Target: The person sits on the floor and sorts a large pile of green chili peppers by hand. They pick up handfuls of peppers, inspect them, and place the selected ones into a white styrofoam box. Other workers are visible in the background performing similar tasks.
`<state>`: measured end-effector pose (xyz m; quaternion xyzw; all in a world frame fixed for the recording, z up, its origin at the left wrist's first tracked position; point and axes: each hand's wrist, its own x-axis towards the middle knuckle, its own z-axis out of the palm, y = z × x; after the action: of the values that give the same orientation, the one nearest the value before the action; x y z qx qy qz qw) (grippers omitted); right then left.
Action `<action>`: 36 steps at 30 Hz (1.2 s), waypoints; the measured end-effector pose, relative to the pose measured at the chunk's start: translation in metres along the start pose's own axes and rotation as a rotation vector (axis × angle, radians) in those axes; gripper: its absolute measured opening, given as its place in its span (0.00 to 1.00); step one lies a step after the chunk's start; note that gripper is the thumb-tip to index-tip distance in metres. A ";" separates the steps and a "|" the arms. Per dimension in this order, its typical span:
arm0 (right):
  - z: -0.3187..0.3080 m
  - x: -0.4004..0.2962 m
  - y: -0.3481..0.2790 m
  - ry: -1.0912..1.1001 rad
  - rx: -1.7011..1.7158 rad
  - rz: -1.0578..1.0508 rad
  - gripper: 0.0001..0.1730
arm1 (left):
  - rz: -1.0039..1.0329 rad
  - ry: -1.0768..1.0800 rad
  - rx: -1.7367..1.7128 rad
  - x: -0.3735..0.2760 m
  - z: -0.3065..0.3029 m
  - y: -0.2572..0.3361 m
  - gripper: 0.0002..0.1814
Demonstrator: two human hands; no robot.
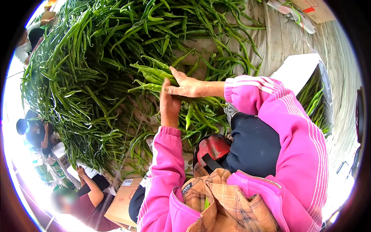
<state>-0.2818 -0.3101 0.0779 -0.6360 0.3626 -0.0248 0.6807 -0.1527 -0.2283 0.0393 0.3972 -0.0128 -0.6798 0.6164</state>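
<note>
Long green chili peppers (150, 72) form a bunch between my two hands, their tips pointing left and their other ends showing at the right under my wrist. My left hand (170, 100) is upright at the bunch's near side, its fingers against the peppers and partly hidden. Across the top of the bunch lies my right hand (185, 85), thumb spread from the fingers, palm against the peppers. More loose peppers (200, 116) lie beneath my hands. A large heap of green peppers (78, 72) rises ahead and to the left.
At the right stands an open box with a white flap (298, 69) and peppers inside. A cardboard box (123, 200) is at the lower left. Co-workers (84, 200) sit along the heap's left side. Pale sheeting (278, 37) covers the ground; a plastic bag (292, 14) lies at the upper right.
</note>
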 end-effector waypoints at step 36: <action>-0.075 -0.702 0.127 1.829 0.431 0.249 0.09 | -0.424 -0.453 1.386 -0.120 0.129 0.132 0.18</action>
<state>-0.8921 -0.0022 0.2950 -0.1872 0.8083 -0.5071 0.2332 -0.1239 -0.2192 0.2576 0.5382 -0.4865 -0.6852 0.0643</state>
